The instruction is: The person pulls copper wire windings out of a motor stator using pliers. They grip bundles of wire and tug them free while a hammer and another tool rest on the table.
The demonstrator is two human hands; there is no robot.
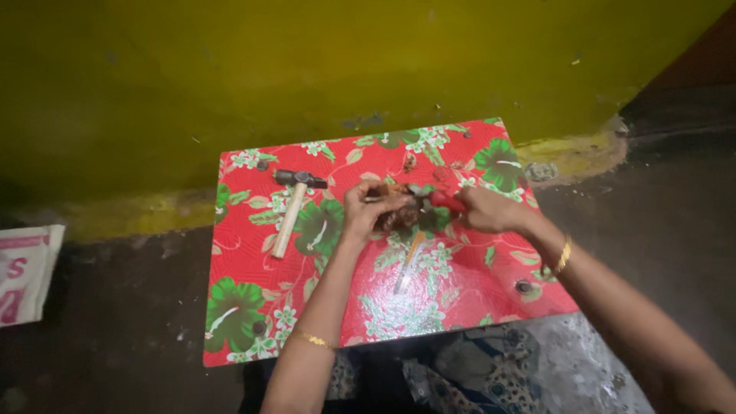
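Left hand [366, 208]: we grasp a brown lump [399, 213].
Right hand [484, 208]: we clench red-handled pliers [441, 199].
Risk: pliers may slip, pinching our left fingers.

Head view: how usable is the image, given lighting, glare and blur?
Head view: dim, soft overall; glossy floral table cover shows pale glare near its front edge; hammer readable; the brown object between left hand and right hand is blurred, unidentifiable.

The worktop [460, 284] is red with green and white flowers; the wall [307, 61] is yellow-green; the hammer [295, 203] handle is pale.
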